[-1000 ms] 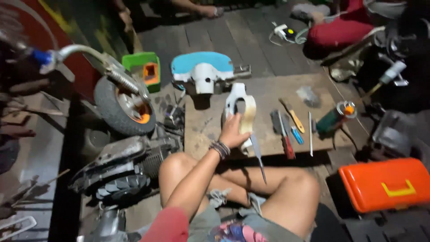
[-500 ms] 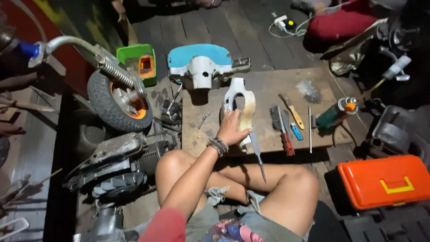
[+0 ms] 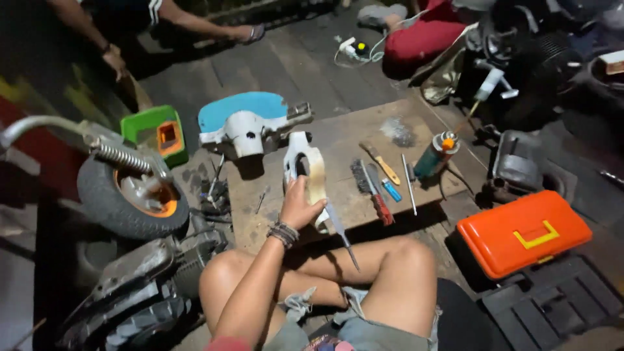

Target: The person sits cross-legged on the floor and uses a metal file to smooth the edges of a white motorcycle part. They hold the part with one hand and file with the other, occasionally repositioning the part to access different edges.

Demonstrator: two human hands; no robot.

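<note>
My left hand (image 3: 300, 208), with dark bands at the wrist, grips a white, curved scooter body part (image 3: 312, 166) that stands on a wooden board (image 3: 338, 133) in front of my crossed legs. A thin metal tool (image 3: 342, 239) sticks out from under the hand and points down toward my right knee. Whether the hand also holds it I cannot tell. My right hand is out of view.
On the board lie a wire brush (image 3: 365, 181), a yellow-handled tool (image 3: 385, 166) and a green spray can (image 3: 431, 156). A blue-and-white scooter cover (image 3: 244, 120), a green box (image 3: 156, 133), a wheel (image 3: 127, 195) and an orange toolbox (image 3: 523, 231) surround it. Other people sit at the far side.
My left hand keeps its grip on the white part. The view has swung a little, so everything sits further left and lower in the picture.
</note>
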